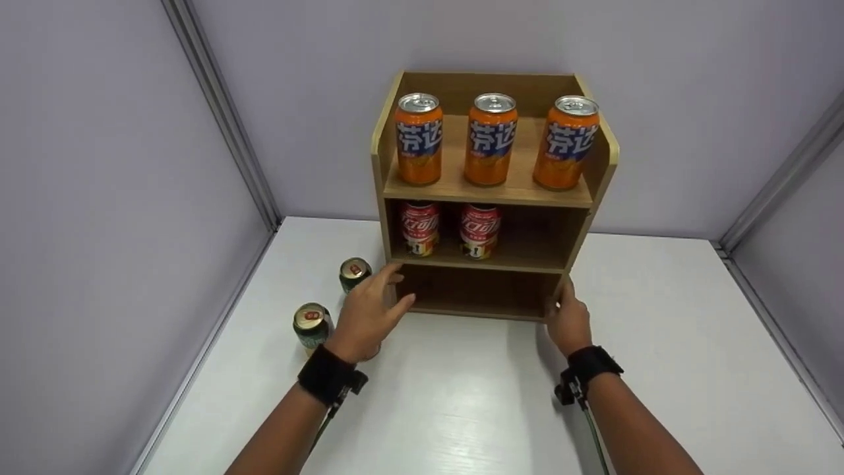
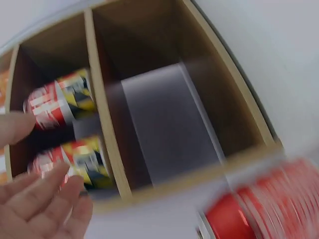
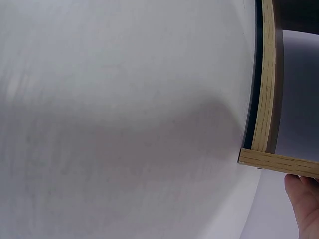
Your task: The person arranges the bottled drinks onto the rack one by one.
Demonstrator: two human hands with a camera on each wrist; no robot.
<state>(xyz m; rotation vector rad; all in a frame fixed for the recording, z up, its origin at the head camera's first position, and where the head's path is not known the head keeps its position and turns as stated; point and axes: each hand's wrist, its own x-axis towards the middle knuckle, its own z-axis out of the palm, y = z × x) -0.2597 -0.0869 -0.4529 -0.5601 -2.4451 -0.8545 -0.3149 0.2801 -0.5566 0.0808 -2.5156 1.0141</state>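
A small wooden shelf (image 1: 488, 193) stands against the back wall in the head view. My right hand (image 1: 568, 323) holds the lower part of its right side panel; in the right wrist view only some fingers (image 3: 299, 199) show, against the panel's outer face. My left hand (image 1: 366, 316) hovers by the shelf's lower left corner, fingers spread and thumb apart, holding nothing. Two red cans (image 1: 420, 229) sit on the middle level, and the bottom level is bare. Another red can (image 2: 264, 206) shows near the left hand in the left wrist view, blurred.
Three orange soda cans (image 1: 488, 148) stand on the top level. Left of the shelf, a dark green can (image 1: 355, 269) and another green can (image 1: 311, 323) stand on the white table (image 1: 455, 389). Pale walls (image 1: 119, 198) enclose the left, back and right sides.
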